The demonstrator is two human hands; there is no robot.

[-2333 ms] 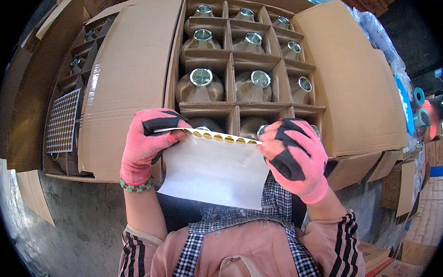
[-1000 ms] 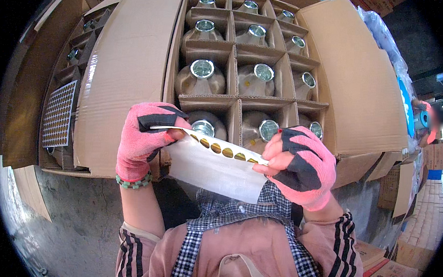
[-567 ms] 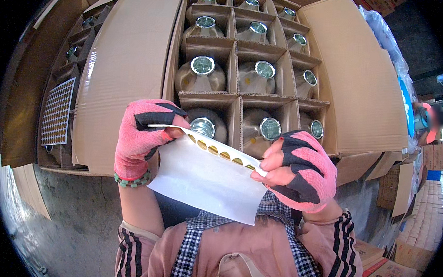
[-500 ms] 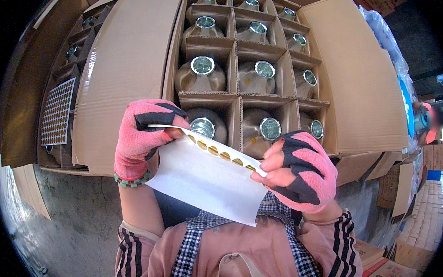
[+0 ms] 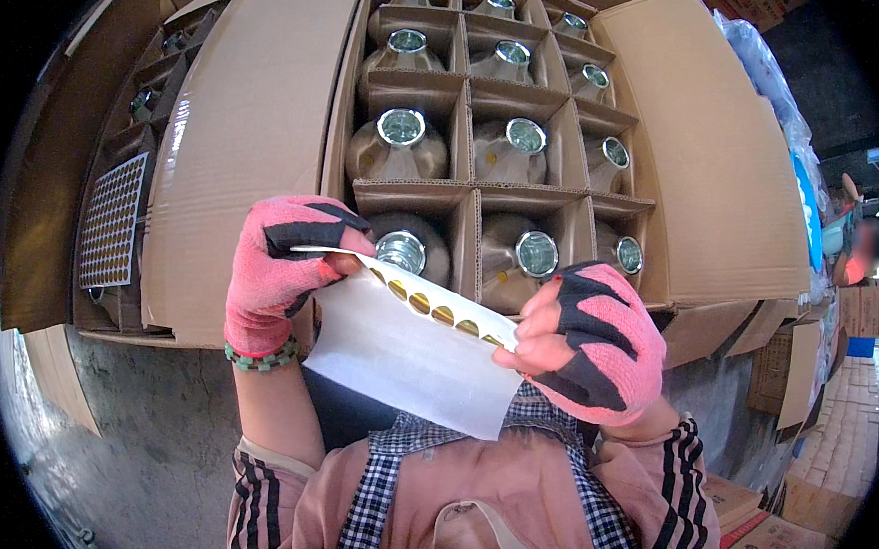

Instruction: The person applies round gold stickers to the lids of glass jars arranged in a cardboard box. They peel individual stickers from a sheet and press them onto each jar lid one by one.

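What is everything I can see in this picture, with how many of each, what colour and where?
Sticker sheet: one, white backing with a row of round gold stickers along its upper edge, held between both hands.
Carton: one, brown cardboard, open, flaps spread, with cardboard dividers.
Bottles: at least eleven visible, brownish with silver caps, one per cell of the carton.
Second carton: one, brown, far left, also holding capped bottles.
Second sticker sheet: one, dark with rows of gold dots, lying on the second carton.
Bracelet: one, green beads, left wrist.
Other person: one, far right, blurred.
Left hand: pink and black fingerless glove, pinching the sheet's left end.
Right hand: same glove, holding the sheet's right end.
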